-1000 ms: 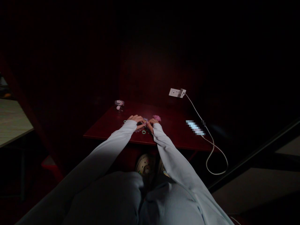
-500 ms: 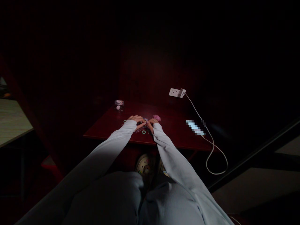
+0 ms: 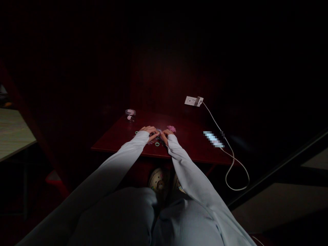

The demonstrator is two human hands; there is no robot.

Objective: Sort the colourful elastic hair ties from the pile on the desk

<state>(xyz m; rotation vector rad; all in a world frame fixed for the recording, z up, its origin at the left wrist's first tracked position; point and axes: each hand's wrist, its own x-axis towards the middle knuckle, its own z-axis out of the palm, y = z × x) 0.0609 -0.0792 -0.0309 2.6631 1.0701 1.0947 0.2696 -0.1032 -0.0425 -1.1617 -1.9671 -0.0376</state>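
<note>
My left hand (image 3: 151, 132) and my right hand (image 3: 166, 133) meet over the dark red table (image 3: 107, 141), fingertips nearly touching. Both are closed in a pinch around something small and pale that I cannot make out. Below and between them lies a scatter of small, thin coloured pieces, partly covered by the fingers. A green ring (image 3: 157, 144), like a small hair tie, rests just in front of them. Another green ring (image 3: 136, 132) shows left of my left hand. Touching or just behind my right hand is a frilly pink bundle (image 3: 171, 128).
A clear jar (image 3: 130, 115) stands at the table's back left. On the right, a phone (image 3: 213, 139) with a blurred screen is joined by a white cable (image 3: 232, 150) to a wall socket (image 3: 194, 101). The cable loops past the table's edge. A pale wooden surface (image 3: 15, 131) lies far left.
My fingers have shifted very slightly around the small thing between them. Everything else on the table stays where it was.
</note>
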